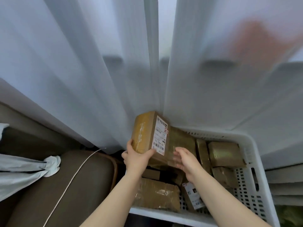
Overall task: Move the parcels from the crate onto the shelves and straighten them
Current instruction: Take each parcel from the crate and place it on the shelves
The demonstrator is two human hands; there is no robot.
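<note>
A white perforated plastic crate (247, 182) at lower right holds several brown taped cardboard parcels (225, 154). My left hand (136, 158) grips the near corner of a cardboard parcel with a white shipping label (147, 133), held tilted above the crate's left end. My right hand (186, 161) hovers open just to the right of that parcel, fingers spread, not touching it. No shelves are visible.
Sheer white curtains (114, 63) hang across the whole background right behind the crate. A brown sofa cushion (73, 185) lies at lower left with a white cable (78, 171) over it and pale cloth (24, 167) at the far left.
</note>
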